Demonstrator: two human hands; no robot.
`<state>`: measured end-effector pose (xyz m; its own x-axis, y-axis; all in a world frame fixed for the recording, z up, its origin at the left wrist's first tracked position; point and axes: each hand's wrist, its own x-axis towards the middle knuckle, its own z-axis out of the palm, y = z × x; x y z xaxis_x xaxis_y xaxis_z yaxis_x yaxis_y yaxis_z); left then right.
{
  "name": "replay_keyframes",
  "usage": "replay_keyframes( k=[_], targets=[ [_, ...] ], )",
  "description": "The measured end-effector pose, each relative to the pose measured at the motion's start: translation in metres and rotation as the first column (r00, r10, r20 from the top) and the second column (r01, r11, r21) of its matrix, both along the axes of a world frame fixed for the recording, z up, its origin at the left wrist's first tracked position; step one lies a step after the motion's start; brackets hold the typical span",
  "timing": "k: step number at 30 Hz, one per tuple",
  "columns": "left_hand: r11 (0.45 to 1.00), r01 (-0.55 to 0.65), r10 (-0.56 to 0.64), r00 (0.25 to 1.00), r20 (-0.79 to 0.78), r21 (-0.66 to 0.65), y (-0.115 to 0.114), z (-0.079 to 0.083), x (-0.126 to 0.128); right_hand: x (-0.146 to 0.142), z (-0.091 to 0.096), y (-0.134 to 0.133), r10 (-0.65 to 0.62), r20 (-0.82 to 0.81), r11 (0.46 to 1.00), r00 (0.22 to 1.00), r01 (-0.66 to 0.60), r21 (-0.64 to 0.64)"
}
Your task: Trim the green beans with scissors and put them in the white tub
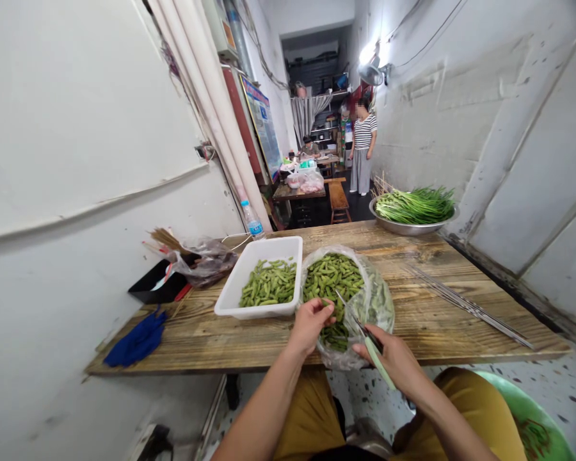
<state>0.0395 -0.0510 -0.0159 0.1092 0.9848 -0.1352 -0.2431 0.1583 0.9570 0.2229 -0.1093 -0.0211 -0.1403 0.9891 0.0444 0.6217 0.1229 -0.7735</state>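
Pinching what looks like a single pod (326,303), the left hand (313,325) hangs in the head view over the mouth of the plastic bag (380,301) of green pods (333,275). Toward its 4 o'clock, the right hand (391,352) grips the scissors (377,360), their long axis running from 5 to 11 o'clock, blade tips just beside the left fingertips at 1 o'clock. Nearer the left hand, the white tub (242,272) lies between its 10 and 11 o'clock. Against the pods behind, the pinched one is hard to make out; the right fingers partly hide the handles, and how far the blades part is unclear.
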Motion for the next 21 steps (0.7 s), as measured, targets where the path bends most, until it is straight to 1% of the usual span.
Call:
replay_keyframes(
  k=[2, 4, 7, 11, 14, 18, 21],
  targets=[
    [0.996, 0.09, -0.088, 0.994, -0.059, 0.022, -0.002, 0.0, 0.001, 0.0, -0.002, 0.0, 0.006, 0.014, 1.0, 1.0, -0.006, 0.005],
    [0.988, 0.14, -0.125, 0.975, -0.186, 0.071, -0.004, -0.002, 0.002, 0.0, -0.003, -0.001, 0.013, 0.039, 1.0, 0.999, -0.014, 0.013],
    [0.976, 0.153, -0.087, 0.928, -0.362, 0.158, -0.004, -0.006, 0.001, 0.0, -0.002, -0.002, 0.034, 0.068, 0.999, 0.997, -0.036, 0.019],
    [0.946, 0.189, -0.032, 0.865, -0.501, 0.265, -0.003, -0.009, -0.004, 0.0, 0.001, -0.003, 0.042, 0.075, 0.999, 0.996, -0.042, -0.007],
    [0.941, 0.186, -0.02, 0.864, -0.503, 0.281, -0.004, -0.008, -0.006, -0.001, 0.002, -0.004, 0.028, 0.046, 1.0, 0.999, -0.028, -0.004],
    [0.965, 0.146, -0.039, 0.903, -0.428, 0.22, -0.007, -0.003, -0.006, -0.002, 0.003, -0.004, -0.008, 0.062, 1.0, 0.998, 0.01, -0.028],
    [0.953, 0.198, -0.084, 0.899, -0.429, 0.228, -0.01, 0.002, -0.005, -0.002, 0.005, -0.004, 0.019, 0.092, 0.999, 0.996, -0.016, -0.033]
  ],
)
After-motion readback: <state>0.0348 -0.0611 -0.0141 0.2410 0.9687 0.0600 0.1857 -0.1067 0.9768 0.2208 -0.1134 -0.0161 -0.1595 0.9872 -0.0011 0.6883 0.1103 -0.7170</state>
